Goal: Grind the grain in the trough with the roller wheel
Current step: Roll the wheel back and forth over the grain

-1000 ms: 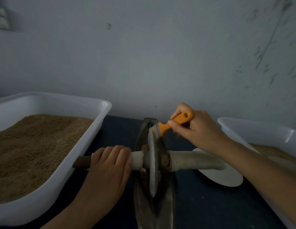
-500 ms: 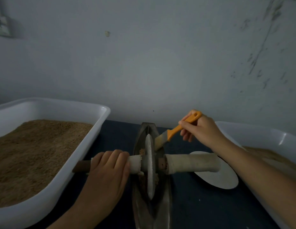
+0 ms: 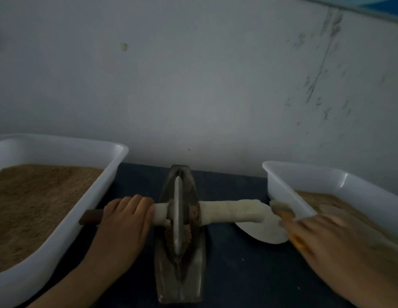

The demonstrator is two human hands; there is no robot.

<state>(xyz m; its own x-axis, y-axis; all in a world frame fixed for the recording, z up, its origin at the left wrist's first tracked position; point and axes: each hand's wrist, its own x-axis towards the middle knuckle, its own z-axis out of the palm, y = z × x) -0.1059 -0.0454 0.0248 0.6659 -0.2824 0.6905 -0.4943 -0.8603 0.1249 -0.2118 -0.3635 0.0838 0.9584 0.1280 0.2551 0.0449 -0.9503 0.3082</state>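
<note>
— Where is the flat grey roller wheel (image 3: 177,213)?

— I see it standing in the dark boat-shaped metal trough (image 3: 181,276), its cloth-wrapped axle (image 3: 229,213) lying left-right.

— The hands?

— Left hand (image 3: 124,221) grips the axle; right hand (image 3: 327,238), blurred, holds an orange-handled brush (image 3: 282,211).

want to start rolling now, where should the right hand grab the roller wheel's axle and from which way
Judging from its pose, grip the bare cloth-wrapped right handle of the roller wheel, midway along it, coming down from above with fingers curled over the top, mirroring the left hand on the other side. The axle lies level across the trough. The right hand looks busy with the orange-handled brush.
</note>
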